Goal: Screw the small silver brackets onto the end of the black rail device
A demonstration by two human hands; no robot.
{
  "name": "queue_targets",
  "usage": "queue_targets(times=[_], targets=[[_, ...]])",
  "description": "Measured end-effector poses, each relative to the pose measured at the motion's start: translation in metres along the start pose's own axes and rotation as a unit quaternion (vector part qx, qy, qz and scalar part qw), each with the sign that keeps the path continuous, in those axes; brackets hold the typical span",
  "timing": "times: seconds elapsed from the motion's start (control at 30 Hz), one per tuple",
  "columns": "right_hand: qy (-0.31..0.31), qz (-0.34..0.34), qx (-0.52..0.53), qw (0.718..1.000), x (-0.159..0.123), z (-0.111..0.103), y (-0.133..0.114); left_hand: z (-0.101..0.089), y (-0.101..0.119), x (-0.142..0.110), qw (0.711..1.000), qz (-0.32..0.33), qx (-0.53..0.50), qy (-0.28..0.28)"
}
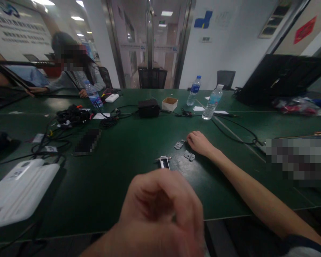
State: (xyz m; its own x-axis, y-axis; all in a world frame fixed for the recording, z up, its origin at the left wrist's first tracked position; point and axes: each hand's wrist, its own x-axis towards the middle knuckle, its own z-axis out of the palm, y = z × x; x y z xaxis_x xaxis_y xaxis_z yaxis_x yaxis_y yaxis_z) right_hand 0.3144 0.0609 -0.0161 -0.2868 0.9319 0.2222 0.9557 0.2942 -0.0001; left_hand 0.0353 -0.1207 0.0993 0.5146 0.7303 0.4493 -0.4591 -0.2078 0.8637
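Note:
Close to the camera, my left hand [164,207] is raised with its fingers curled round toward the thumb; it is slightly blurred, and whatever may lie in it is hidden. Just beyond it on the green table lies a small metal fitting [164,162] with a thin cross rod, partly covered by the hand. My right hand [198,142] rests on the table with fingers bent down and closed, their tips hidden. By those fingers are a tiny metal piece [183,141], a small metal plate with holes [178,145] and a second metal plate [189,155].
On the green table [117,192] are white flat devices [29,192], a dark phone [87,142], tangled cables [109,121], a black box [148,108], an open carton [169,104] and water bottles [212,102]. A person [77,71] sits across at left. A black monitor [286,75] stands right.

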Motion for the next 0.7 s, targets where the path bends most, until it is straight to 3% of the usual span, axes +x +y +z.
queue_targets(times=[0.07,0.17,0.3,0.43,0.57,0.7], targets=[[-0.008,0.014,0.020,1.000,0.001,0.000,0.000,-0.007,-0.008,0.019,1.000,-0.013,-0.020,0.011],[-0.023,0.029,0.041,0.998,0.001,-0.001,-0.001,-0.036,-0.015,0.040,0.995,-0.062,0.077,0.031],[-0.027,0.006,0.042,0.999,-0.001,0.000,-0.003,-0.086,-0.038,0.060,0.960,-0.115,0.248,0.052],[-0.041,0.005,0.038,0.998,-0.001,0.001,-0.005,-0.127,-0.078,0.059,0.921,-0.145,0.339,0.127],[-0.045,0.008,0.048,0.998,-0.001,0.001,-0.006,-0.149,-0.109,0.049,0.927,-0.203,0.266,0.167],[-0.040,0.029,0.064,0.997,0.000,0.001,-0.007,-0.151,-0.117,0.048,0.944,-0.230,0.139,0.190]])
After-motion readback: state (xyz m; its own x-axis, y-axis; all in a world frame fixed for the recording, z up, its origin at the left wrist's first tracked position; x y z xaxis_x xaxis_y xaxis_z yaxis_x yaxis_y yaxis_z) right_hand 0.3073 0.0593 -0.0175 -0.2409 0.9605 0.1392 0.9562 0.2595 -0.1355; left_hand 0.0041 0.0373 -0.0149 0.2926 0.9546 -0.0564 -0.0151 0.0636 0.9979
